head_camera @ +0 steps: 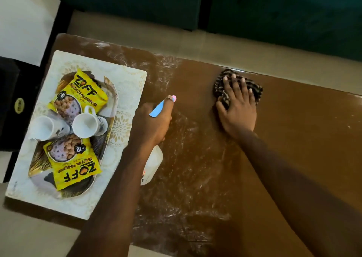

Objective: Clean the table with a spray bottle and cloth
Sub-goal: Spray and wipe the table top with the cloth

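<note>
The left hand (151,122) is wrapped around the neck of the bottle (151,164), which hangs over the table (293,139) near centre. Its long axis runs from 6 to 12 o'clock, and the pink nozzle (172,98) points toward 1 o'clock. It looks like light, stiff plastic, slippery if wet, so the neck below the trigger seems the surest hold. The right hand (238,109) lies flat, fingers spread, pressing the cloth (238,86) against the table at 2 o'clock, near the far edge. The cloth is soft and bunched, best held under the palm. A tray (137,76) sits at 9 o'clock.
</note>
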